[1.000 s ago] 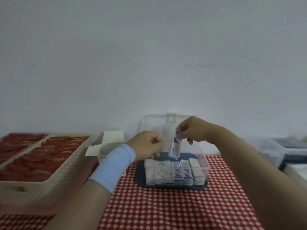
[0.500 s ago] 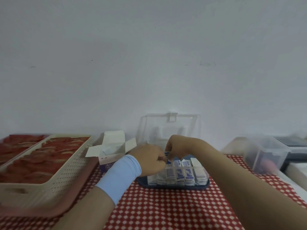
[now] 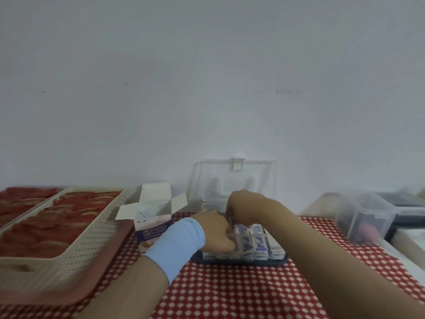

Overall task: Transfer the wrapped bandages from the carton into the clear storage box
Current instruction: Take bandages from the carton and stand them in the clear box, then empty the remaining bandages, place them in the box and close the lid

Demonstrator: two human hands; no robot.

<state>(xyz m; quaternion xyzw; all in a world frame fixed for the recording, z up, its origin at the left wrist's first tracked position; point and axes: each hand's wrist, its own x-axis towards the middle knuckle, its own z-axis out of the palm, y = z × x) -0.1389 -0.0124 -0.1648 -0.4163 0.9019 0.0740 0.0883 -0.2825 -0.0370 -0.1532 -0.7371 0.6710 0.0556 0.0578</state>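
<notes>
Wrapped bandages (image 3: 253,244) stand upright in tight rows inside the clear storage box (image 3: 241,261), whose lid is raised behind. Over the box's left half, the right hand (image 3: 243,207) curls its fingers down and pinches the top of one bandage. The left hand (image 3: 212,229) lies against the box's left end; its grip cannot be told. The open carton (image 3: 153,223) stands just left of the box. To seat the bandage well, probably hold its neighbours apart, slide it straight down, then release.

R hand (image 3: 246,209) grip hidden; clear bin (image 3: 358,219) far R blurred.
</notes>
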